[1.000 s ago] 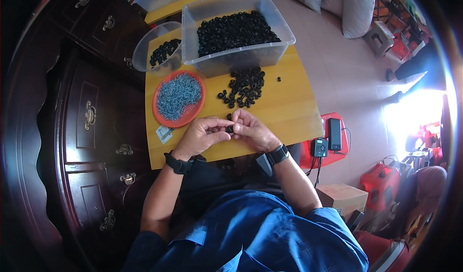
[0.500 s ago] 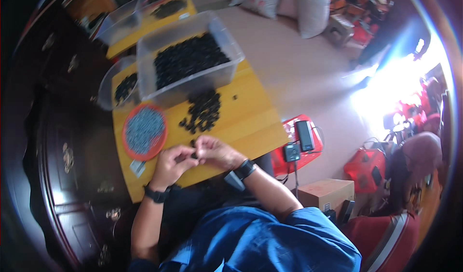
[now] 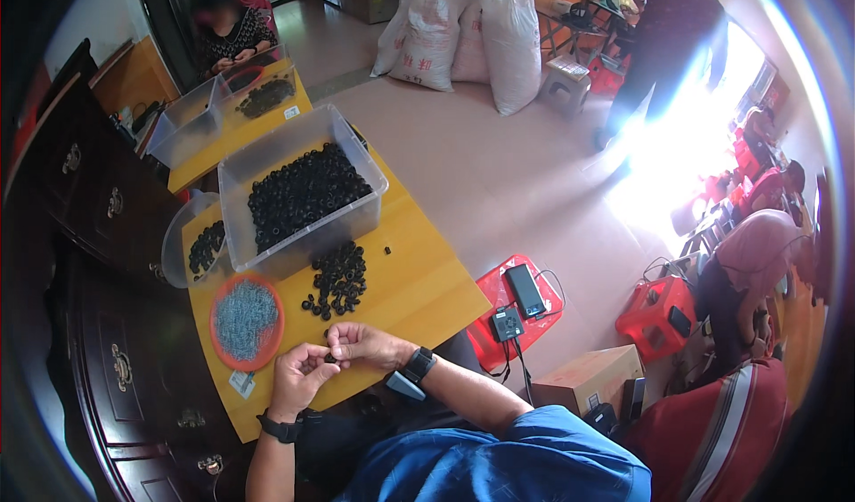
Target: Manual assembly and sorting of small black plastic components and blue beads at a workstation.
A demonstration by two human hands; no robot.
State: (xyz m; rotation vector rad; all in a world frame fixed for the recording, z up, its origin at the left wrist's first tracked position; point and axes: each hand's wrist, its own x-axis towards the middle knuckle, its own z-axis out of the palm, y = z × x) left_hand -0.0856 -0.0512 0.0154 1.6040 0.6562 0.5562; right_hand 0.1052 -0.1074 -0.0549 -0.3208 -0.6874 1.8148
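the left hand (image 3: 297,382) and right hand (image 3: 367,345) meet over the counter (image 3: 420,275), just inside its near edge, fingers narrowed around one small black piece (image 3: 330,358). a red plate (image 3: 270,352) of silvery bits (image 3: 247,318) sits by the left edge; a black pile (image 3: 337,279) lies beyond.

Small black piece (image 3: 330,358) pinched between the fingertips of both hands.
It is dark and rounded, and mostly covered by the fingers, so its full shape and tilt cannot be told. It sits at the thumb and fingertips of the left hand (image 3: 298,383), just to that hand's right, and directly against the fingertips of the right hand (image 3: 363,347), on that hand's left side.
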